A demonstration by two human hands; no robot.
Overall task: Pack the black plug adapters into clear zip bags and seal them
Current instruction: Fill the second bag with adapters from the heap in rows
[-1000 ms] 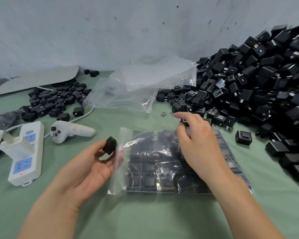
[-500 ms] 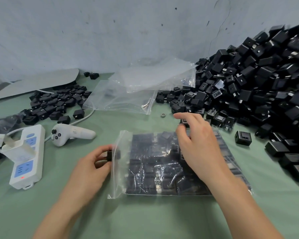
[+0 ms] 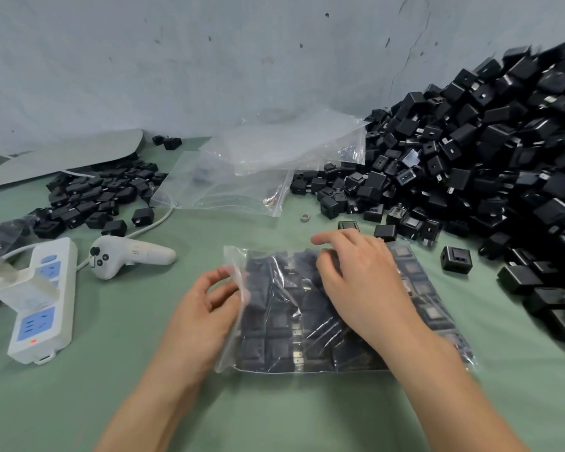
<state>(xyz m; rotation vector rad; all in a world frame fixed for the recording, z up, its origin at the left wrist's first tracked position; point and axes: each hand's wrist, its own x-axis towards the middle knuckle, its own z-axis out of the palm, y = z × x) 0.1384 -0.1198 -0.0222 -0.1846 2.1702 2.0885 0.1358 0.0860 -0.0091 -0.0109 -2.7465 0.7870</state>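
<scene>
A clear zip bag (image 3: 291,324) lies flat on the green table, filled with rows of black plug adapters, its open mouth facing left. My left hand (image 3: 206,308) is at that mouth, thumb over the plastic lip and fingertips under it. No adapter shows in that hand. My right hand (image 3: 356,278) rests palm-down on top of the bag, fingers spread over the adapters inside. A big pile of loose black adapters (image 3: 486,158) fills the right side, and a single adapter (image 3: 455,258) sits just right of the bag.
Empty clear bags (image 3: 258,171) lie behind the filled one. A smaller heap of adapters (image 3: 101,194) is at the back left. A white power strip (image 3: 43,298) and a white handheld controller (image 3: 134,256) lie left. A small ring (image 3: 304,217) rests near the pile.
My left hand carried a black adapter from the air to the bag's mouth; the adapter is now out of sight and the fingers are at the lip. My right hand stayed on the bag.
</scene>
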